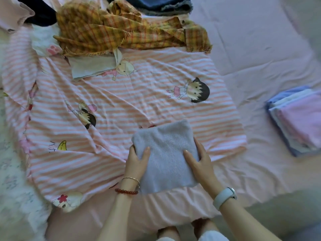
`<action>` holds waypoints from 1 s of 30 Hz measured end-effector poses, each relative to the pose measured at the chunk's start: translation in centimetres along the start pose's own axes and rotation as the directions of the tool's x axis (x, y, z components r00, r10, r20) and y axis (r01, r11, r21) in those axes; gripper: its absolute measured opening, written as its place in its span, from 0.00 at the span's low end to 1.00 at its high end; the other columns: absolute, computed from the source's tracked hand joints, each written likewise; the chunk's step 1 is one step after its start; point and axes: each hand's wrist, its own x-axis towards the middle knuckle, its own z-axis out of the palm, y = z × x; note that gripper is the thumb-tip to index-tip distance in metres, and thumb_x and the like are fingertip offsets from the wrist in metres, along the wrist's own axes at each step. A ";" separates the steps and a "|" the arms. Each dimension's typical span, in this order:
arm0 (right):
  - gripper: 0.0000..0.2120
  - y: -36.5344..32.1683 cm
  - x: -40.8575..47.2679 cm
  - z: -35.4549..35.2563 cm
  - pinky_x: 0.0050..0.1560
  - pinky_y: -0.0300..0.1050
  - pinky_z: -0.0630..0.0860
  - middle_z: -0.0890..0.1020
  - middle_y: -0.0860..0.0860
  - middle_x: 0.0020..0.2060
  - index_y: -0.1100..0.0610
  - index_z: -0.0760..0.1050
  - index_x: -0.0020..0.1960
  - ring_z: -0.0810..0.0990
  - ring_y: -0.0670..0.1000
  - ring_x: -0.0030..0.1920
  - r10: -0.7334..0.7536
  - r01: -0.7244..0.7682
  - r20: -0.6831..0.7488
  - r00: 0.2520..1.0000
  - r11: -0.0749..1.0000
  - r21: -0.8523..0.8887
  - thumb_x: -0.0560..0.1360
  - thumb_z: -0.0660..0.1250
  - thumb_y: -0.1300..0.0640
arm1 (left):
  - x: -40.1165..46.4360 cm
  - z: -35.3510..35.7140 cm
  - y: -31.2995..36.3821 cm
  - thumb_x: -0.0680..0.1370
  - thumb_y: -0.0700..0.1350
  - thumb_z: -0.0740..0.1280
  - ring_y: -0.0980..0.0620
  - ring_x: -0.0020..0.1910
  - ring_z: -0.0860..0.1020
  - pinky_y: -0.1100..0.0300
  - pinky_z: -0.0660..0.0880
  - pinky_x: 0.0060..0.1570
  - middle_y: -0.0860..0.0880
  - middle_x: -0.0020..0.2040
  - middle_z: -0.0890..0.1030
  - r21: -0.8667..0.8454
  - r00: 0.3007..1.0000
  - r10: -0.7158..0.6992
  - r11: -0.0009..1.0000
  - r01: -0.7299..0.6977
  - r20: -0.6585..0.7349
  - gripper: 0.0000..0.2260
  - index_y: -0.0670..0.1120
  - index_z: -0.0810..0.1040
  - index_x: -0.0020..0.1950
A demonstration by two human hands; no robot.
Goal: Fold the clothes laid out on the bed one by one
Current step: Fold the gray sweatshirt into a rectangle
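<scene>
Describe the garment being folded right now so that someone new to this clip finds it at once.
Start at the pink striped cartoon sheet covering the bed. At its near edge, between the left hand and right hand, lies the folded grey knit. It is plain, fuzzy and compact, unlike the crumpled yellow plaid shirt beyond it.

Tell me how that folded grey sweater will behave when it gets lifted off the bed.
The grey sweater looks like soft knit, so it will probably sag and unfold unless supported underneath. The left hand and right hand grip opposite edges, which should keep it together.
</scene>
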 end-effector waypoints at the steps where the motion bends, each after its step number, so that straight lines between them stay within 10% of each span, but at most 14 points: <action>1: 0.23 0.3 -0.8 -1.7 0.57 0.22 0.62 0.71 0.36 0.60 0.47 0.66 0.66 0.69 0.40 0.62 0.012 -0.012 -0.014 1.000 1.000 -0.007 0.74 0.68 0.59 | -1.3 1.2 0.2 0.76 0.47 0.67 0.49 0.49 0.76 0.57 0.71 0.47 0.53 0.46 0.77 0.010 1.000 0.000 1.000 -0.001 0.014 0.13 0.44 0.70 0.57; 22: 0.24 8.3 -4.2 -46.8 0.65 0.47 0.69 0.72 0.43 0.63 0.49 0.65 0.70 0.71 0.45 0.64 0.101 -0.091 -0.196 0.975 0.994 0.060 0.76 0.66 0.52 | -20.3 41.3 13.8 0.78 0.50 0.62 0.43 0.58 0.75 0.53 0.71 0.55 0.43 0.58 0.78 0.106 0.980 0.086 0.989 -0.106 0.181 0.17 0.42 0.70 0.63; 30: 0.23 5.1 9.5 -54.7 0.60 0.32 0.61 0.71 0.43 0.58 0.54 0.68 0.69 0.68 0.42 0.61 -0.091 0.058 -0.215 0.972 0.986 -0.157 0.76 0.66 0.54 | -14.7 50.5 21.6 0.69 0.56 0.69 0.47 0.57 0.76 0.52 0.72 0.59 0.46 0.59 0.77 -0.082 0.990 0.091 0.993 -0.083 0.105 0.27 0.44 0.70 0.63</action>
